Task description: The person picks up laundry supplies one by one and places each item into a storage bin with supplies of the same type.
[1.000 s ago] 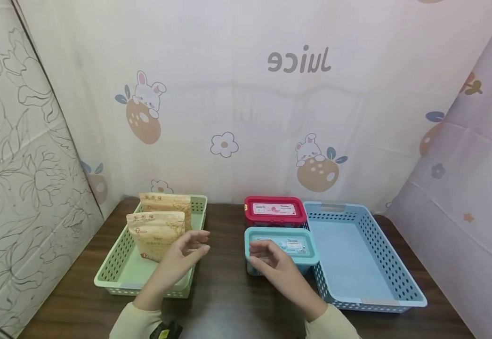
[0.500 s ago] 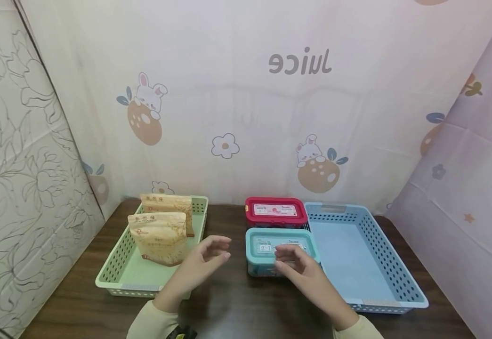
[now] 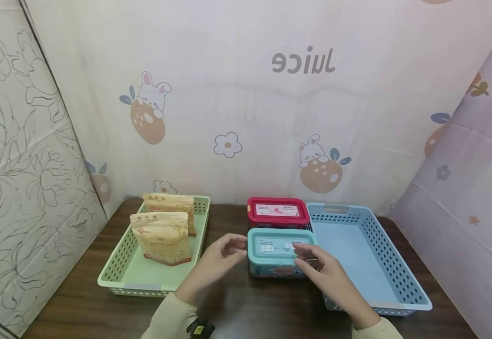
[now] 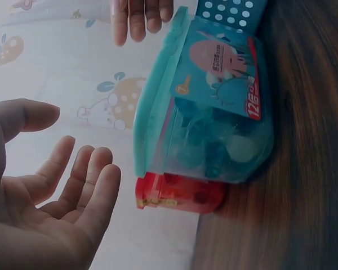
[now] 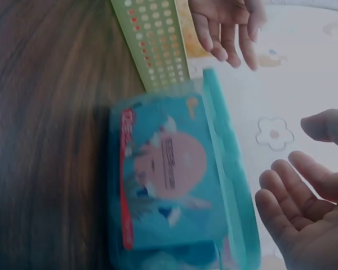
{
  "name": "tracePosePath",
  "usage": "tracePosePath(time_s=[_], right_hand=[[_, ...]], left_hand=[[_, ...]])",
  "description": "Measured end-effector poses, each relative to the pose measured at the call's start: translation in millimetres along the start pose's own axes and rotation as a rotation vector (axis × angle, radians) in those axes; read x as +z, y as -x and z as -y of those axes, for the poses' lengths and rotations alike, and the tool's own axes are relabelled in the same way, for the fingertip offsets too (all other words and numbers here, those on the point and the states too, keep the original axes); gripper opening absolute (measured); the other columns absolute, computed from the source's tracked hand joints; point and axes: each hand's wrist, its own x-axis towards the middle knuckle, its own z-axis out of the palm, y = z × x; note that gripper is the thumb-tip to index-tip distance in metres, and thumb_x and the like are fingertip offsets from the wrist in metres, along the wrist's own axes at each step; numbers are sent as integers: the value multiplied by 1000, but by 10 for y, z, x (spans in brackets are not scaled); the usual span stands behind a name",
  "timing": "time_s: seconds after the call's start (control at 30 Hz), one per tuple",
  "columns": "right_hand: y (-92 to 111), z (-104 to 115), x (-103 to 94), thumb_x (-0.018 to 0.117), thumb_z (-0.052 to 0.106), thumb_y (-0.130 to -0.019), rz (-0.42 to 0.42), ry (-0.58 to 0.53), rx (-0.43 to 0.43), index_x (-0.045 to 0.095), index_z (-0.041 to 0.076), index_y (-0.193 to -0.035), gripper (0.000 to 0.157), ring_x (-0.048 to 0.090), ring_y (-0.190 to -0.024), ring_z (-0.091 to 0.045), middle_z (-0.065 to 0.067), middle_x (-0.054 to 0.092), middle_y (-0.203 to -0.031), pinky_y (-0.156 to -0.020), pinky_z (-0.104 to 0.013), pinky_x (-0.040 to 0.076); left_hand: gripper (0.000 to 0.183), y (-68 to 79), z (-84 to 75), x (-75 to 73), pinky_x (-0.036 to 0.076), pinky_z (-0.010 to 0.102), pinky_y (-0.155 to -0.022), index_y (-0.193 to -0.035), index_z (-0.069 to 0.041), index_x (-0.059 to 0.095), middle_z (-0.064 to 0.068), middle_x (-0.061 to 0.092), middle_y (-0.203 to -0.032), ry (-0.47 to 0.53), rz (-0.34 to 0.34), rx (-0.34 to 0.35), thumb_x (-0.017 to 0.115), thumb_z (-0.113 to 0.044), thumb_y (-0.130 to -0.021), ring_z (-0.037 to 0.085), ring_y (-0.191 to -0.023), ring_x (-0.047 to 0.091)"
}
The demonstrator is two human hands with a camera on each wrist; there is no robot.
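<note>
A plastic box with a teal lid (image 3: 271, 242) stands on the table, its clear side and printed card showing in both wrist views. Just left of it hovers my left hand (image 3: 218, 263), fingers loosely bent and holding nothing. My right hand (image 3: 326, 270) is over the box's right front part, also without anything in its grasp; in the right wrist view its fingers (image 5: 287, 197) appear apart from the teal lid (image 5: 231, 169). Directly behind stands a similar box with a red lid (image 3: 277, 212).
To the left, a green basket (image 3: 114, 263) holds two upright tan pouches (image 3: 163, 240). A light blue basket (image 3: 368, 254) sits to the right, close beside the boxes. Printed curtains (image 3: 229, 94) rise behind the wooden table (image 3: 250, 310).
Both hands have moved to the right. The left hand has gone from beside the green basket to the teal-lidded box's left side; the right has slid across toward its right end.
</note>
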Motion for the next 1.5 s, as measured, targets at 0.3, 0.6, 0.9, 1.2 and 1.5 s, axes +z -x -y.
tracePosePath(time_s=[0.3,0.6,0.9,1.2,1.5], right_hand=[[-34,-76,-207,65,27,-100,-68,149,-36,60,9,-136,41,61,-105,-18,-4,64,-123,-88,-30,54],[-111,-133,-308,66,25,-99,-73,232,-23,59,6,-137,42,61,-101,-18,-7,65,-119,-86,-35,55],[-218,-195,-391,66,27,-99,-55,278,25,57,3,-138,47,61,-102,-23,-13,64,-121,-87,-44,56],[-302,-263,-454,67,31,-97,14,292,100,52,-1,-141,57,61,-107,-33,-21,60,-126,-83,-47,58],[-365,-311,-503,66,33,-97,68,271,167,51,-5,-141,60,62,-101,-28,-19,62,-120,-77,-40,58]], left_hand=[[35,-121,-20,100,53,39,-90,-128,-7,62,10,63,-118,-25,2,-4,66,-23,-98,22,-107,61],[33,-204,1,158,52,39,-90,-127,-9,63,6,63,-117,-20,-18,-32,66,-24,-98,21,-106,60],[33,-286,86,185,54,41,-91,-128,-12,64,6,63,-119,11,-57,-74,67,-24,-97,24,-108,61],[43,-340,140,251,55,40,-85,-132,-8,62,15,53,-129,-13,-131,-170,71,-26,-94,25,-107,59],[54,-372,178,295,56,39,-85,-141,-7,55,15,52,-129,-31,-131,-218,72,-25,-93,24,-106,60]])
